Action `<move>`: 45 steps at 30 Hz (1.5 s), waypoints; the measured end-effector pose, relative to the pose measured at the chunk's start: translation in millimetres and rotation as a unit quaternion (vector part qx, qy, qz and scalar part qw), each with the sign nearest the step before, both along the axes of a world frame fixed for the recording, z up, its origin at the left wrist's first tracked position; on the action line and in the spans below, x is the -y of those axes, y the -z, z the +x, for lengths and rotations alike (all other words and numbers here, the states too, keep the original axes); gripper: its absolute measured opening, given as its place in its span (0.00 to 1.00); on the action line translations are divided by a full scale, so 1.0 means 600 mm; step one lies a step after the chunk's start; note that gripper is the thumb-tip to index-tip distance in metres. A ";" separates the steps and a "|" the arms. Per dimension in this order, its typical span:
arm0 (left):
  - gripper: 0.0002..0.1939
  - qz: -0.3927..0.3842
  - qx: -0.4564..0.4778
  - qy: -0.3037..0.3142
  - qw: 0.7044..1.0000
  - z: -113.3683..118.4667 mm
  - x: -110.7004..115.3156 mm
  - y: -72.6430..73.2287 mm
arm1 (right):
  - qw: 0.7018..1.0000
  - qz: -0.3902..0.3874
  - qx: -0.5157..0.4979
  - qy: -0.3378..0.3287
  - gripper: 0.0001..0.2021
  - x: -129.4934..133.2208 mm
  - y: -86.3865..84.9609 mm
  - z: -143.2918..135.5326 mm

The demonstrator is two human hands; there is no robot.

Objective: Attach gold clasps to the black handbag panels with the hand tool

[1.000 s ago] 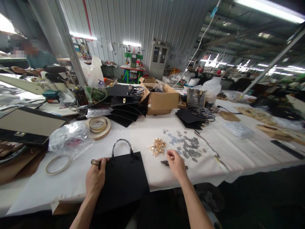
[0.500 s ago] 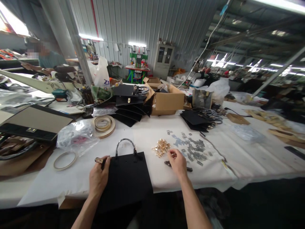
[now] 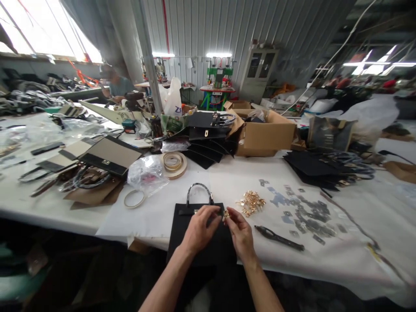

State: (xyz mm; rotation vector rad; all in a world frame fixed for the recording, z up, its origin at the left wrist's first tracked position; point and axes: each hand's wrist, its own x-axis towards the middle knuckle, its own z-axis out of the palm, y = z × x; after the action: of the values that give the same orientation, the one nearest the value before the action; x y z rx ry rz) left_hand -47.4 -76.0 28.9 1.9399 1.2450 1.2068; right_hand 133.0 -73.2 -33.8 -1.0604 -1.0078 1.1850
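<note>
A black handbag (image 3: 178,223) lies at the table's front edge, its looped handle (image 3: 199,186) pointing away from me. Over the bag's upper part is my left hand (image 3: 202,227), fingers bent and apart, with nothing visible in them. My right hand (image 3: 239,232) pinches a small gold clasp piece (image 3: 226,214) just above the bag's right side. Beyond that hand lies a pile of gold fittings (image 3: 251,202). Flat metal plates (image 3: 312,216) are scattered to its right, and a dark hand tool (image 3: 279,238) rests in front of them.
Tape rolls (image 3: 173,164) and a clear plastic bag (image 3: 147,173) lie at the left, beside stacked bags (image 3: 112,156). A cardboard box (image 3: 268,136) stands behind, with black bag pieces (image 3: 308,167) to its right. A person (image 3: 118,84) sits far left.
My left hand has left the strap end with its clasp and moved over the bag. My right hand has come from the gold pile to the bag with a gold piece. The view has turned left.
</note>
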 end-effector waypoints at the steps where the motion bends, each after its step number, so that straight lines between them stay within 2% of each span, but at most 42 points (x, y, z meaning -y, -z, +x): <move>1: 0.16 -0.033 0.034 0.024 0.999 0.013 0.002 0.006 | 1.000 0.002 0.009 -0.003 0.22 0.001 0.001 -0.003; 3: 0.16 -0.080 0.104 0.038 0.991 0.030 0.003 0.021 | 0.999 0.006 0.032 -0.001 0.20 0.004 0.000 -0.005; 5: 0.16 -0.103 0.136 0.041 0.984 0.036 0.002 0.034 | 0.999 0.007 0.044 0.002 0.19 0.007 -0.004 -0.005; 12: 0.13 -0.068 0.082 0.023 0.994 0.031 -0.001 0.049 | 0.997 0.038 0.072 0.016 0.13 0.006 -0.012 -0.019; 17: 0.12 -0.057 0.094 -0.011 0.994 0.032 0.000 0.059 | 0.999 0.019 0.031 -0.031 0.12 0.010 -0.013 -0.018; 23: 0.11 -0.055 0.121 -0.046 0.990 0.029 -0.003 0.059 | 0.997 0.015 0.051 -0.055 0.13 0.013 -0.014 -0.013; 26: 0.11 -0.059 0.131 -0.053 0.988 0.028 -0.003 0.054 | 0.997 0.007 0.073 -0.029 0.11 0.011 -0.014 -0.015; 33: 0.15 -0.047 0.108 -0.006 0.993 0.034 0.005 0.052 | 0.996 -0.025 0.078 0.035 0.14 0.007 -0.009 -0.012; 40: 0.11 -0.075 0.117 -0.094 0.986 0.030 0.006 0.062 | 0.992 0.022 0.123 -0.014 0.11 0.008 -0.025 -0.010; 45: 0.13 -0.111 0.137 -0.084 0.981 0.025 0.003 0.066 | 0.990 0.016 0.134 -0.031 0.12 0.011 -0.027 -0.011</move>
State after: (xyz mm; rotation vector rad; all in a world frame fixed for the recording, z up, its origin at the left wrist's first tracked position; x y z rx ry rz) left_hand -32.6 -77.6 -10.9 1.4778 1.3496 1.3056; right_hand 126.4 -79.6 -17.8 -1.1913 -1.2720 1.0897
